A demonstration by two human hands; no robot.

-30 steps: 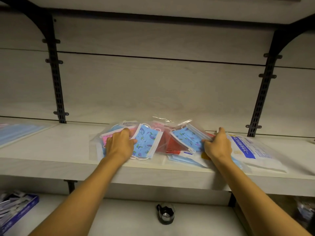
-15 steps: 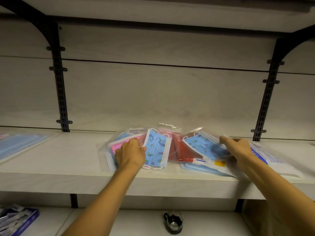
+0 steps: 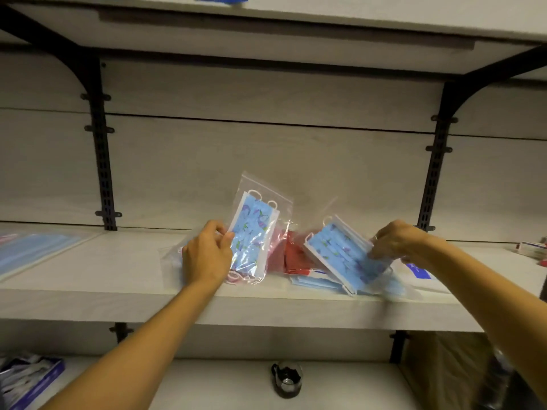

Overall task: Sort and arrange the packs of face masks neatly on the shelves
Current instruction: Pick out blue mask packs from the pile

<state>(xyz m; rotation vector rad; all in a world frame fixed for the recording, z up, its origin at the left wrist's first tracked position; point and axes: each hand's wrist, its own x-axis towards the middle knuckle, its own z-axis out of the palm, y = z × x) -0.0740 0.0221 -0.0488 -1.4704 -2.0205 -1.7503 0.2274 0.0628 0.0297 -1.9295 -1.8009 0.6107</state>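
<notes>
The left hand point(image 3: 207, 255) pinches a clear zip bag of blue patterned masks point(image 3: 254, 232) upright; the right hand point(image 3: 396, 241) grips a similar tilted blue-mask bag point(image 3: 340, 253); no print legible.

A single wide-angle head camera faces a pale wood-grain wall-mounted shelf point(image 3: 88, 279) straight on from close range, looking slightly downward. Both forearms enter from the bottom edge and reach forward to the shelf. The frame spans from the underside of the shelf above down to the lower shelf; straight lines bow towards the edges.
</notes>
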